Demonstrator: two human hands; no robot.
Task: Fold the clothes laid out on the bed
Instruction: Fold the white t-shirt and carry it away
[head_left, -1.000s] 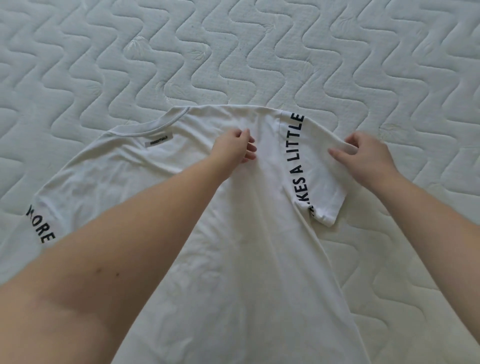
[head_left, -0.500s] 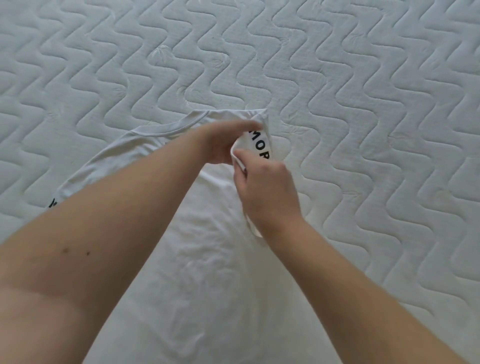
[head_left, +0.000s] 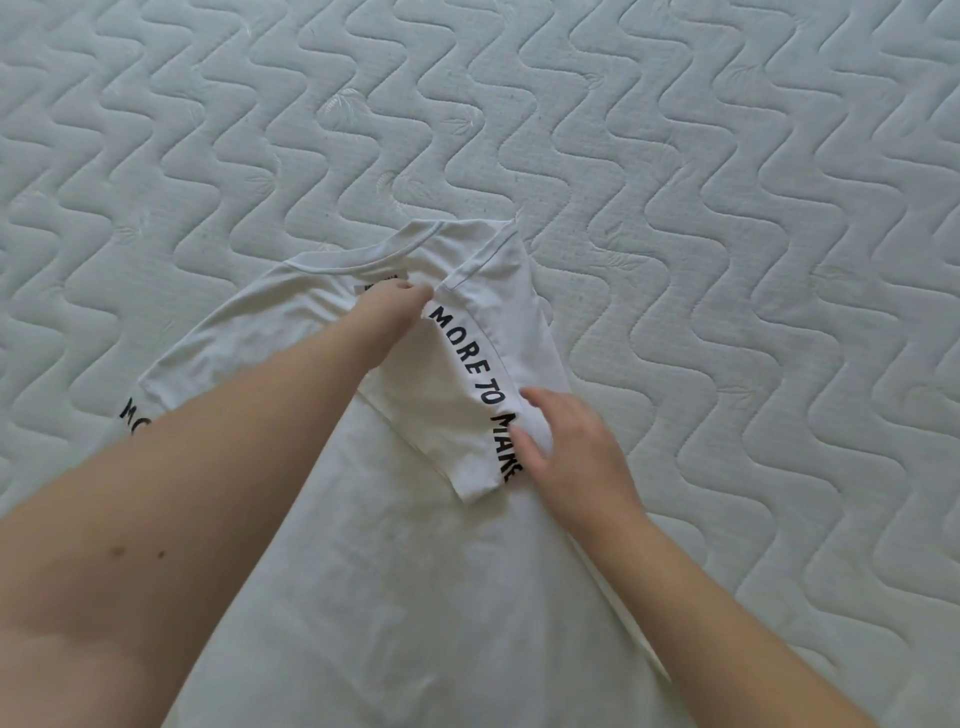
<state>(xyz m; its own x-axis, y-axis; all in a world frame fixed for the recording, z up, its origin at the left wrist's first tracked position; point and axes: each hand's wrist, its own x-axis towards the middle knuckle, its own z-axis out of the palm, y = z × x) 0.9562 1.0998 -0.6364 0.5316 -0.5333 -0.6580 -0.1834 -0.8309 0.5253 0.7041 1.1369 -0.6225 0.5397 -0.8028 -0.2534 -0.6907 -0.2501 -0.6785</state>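
White t-shirt (head_left: 415, 597) is lying flat on the bed (head_left: 727, 208), centre to lower centre of frame, neckline (head_left: 363, 260) pointing toward the top. Body of the shirt is running down and out of the bottom edge.

Right-side sleeve (head_left: 467, 395) is sitting folded inward over the shirt body, lying diagonally from upper centre down to mid-right. Black lettering along it is reading "MORE TO MAKE". Folded edge of the shirt is running along the right side, just beside the sleeve.

Left hand (head_left: 392, 317) is reaching in from lower left, resting on the shirt just below the collar, next to the neck label (head_left: 374, 286) and touching the top end of the folded sleeve. Fingers are looking bunched at the fabric, but can't tell if they're pinching it or just pressing — hand is seen from behind.

Right hand (head_left: 566, 457) is coming in from lower right, fingers mostly straight and spread a bit, lying flat on the lower end of the folded sleeve by the "MAKE" text. Not gripping anything.

Other sleeve (head_left: 171, 384) is lying spread out at mid-left, partly hidden by the left forearm; black "MO" is showing at its edge.

Bed cover is white w/ wavy quilted stitching, filling the rest of the frame.
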